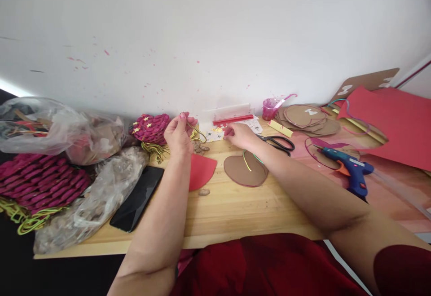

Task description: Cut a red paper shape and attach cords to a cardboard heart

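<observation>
My left hand (180, 134) is raised with its thumb and fingers pinched together. A thin gold cord (201, 133) loops out from it to the right, over several peanuts (200, 148). My right hand (239, 135) reaches down, fingertips together, at the edge of a white sheet with star shapes (211, 136). Small gold pieces (218, 130) lie beside those fingertips; whatever they pinch is hidden. Below the hands are a red paper piece (202, 172), partly behind my left forearm, and a brown cardboard shape (244, 172) with a yellow and green strip on it.
Left are a black phone (136, 199), plastic bags (97, 197) and a magenta bundle with gold stars (151, 127). Right are black scissors (281, 143), a blue glue gun (357, 170), cardboard cutouts (303, 118), a pink cup (269, 108) and red sheets (397, 125). A wall stands behind.
</observation>
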`<action>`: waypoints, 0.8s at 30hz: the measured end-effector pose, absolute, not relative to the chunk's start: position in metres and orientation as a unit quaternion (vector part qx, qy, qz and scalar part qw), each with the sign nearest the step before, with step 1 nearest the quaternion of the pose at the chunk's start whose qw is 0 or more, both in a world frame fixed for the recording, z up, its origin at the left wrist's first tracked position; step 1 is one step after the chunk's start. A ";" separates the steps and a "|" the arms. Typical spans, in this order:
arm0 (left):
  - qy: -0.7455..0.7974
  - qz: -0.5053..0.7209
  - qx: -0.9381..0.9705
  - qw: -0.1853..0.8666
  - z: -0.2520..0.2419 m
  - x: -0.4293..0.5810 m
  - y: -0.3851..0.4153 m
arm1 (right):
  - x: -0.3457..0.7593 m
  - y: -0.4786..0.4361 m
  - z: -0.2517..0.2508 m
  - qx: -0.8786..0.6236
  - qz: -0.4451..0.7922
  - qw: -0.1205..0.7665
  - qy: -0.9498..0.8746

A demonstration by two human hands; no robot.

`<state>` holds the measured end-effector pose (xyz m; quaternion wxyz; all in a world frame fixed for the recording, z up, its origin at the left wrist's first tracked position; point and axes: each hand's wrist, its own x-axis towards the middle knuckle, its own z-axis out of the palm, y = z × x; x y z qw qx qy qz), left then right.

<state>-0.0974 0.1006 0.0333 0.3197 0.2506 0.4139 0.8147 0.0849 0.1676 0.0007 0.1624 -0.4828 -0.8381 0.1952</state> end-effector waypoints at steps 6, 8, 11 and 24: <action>0.424 0.811 0.261 0.308 0.031 -0.105 0.092 | 0.102 0.182 -0.002 -0.546 0.140 0.192 -0.804; 0.434 0.805 0.273 0.298 0.027 -0.108 0.088 | 0.105 0.184 -0.002 -0.554 0.128 0.196 -0.799; 0.461 0.795 0.284 0.274 0.019 -0.113 0.083 | 0.108 0.183 0.002 -0.542 0.118 0.196 -0.809; 0.495 0.770 0.366 0.170 0.010 -0.123 0.084 | 0.119 0.187 0.008 -0.514 0.118 0.138 -0.838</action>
